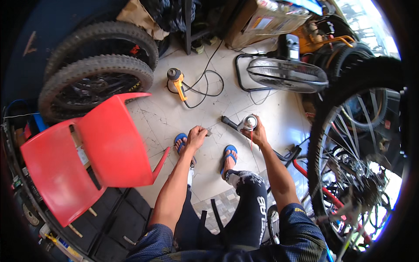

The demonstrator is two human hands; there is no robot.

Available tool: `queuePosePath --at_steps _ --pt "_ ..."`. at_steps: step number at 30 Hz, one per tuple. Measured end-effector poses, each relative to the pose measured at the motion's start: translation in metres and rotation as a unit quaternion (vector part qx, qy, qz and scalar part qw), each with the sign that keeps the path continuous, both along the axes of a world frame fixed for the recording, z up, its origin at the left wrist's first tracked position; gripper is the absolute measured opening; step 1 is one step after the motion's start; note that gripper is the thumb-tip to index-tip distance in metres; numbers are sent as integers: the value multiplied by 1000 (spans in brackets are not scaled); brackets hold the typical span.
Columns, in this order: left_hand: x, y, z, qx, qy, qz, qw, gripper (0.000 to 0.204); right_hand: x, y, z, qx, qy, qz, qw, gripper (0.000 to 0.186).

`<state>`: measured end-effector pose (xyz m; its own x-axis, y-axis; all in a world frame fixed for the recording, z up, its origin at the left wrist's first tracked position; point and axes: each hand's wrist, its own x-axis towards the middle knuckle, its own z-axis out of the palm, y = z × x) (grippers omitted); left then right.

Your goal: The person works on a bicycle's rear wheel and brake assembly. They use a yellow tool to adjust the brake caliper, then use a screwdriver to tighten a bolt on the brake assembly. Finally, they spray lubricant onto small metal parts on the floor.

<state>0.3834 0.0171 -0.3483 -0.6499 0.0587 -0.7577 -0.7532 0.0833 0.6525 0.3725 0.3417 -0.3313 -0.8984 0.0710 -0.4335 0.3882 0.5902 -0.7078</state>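
My right hand [261, 132] is closed round a silver spray can [248, 122], seen from its top, with a thin red straw hanging beside it. My left hand [196, 137] pinches a small grey piece [209, 131], too small to name. Both hands are held out over the tiled floor [205, 174], above my feet in blue flip-flops, with a gap between them. Behind the can, a black tube-like bar [230, 122] runs down to the right, partly hidden by my right hand and forearm.
A yellow heat gun [176, 81] lies ahead with its cord looped. Left are a red plastic chair [115, 139] and fat-tyred wheels [94, 81]. A black fan [286, 74] stands ahead right, near a cardboard box [262, 26]. A bicycle wheel [318, 131] rises close on my right.
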Motion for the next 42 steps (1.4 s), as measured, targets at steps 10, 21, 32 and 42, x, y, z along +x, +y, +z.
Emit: queuePosePath --at_steps 10,21,32,42 --pt "-61 47 -257 -129 25 -46 990 38 -89 8 -185 -24 22 138 990 82" --pt "-58 56 -348 -242 201 -104 944 26 -126 -15 -231 -53 126 311 941 88" --pt "-19 11 -347 -307 233 -79 920 26 -89 64 -300 89 95 277 952 48" --pt "-16 37 -295 -451 250 -262 816 44 -114 33 -261 110 65 307 943 93"
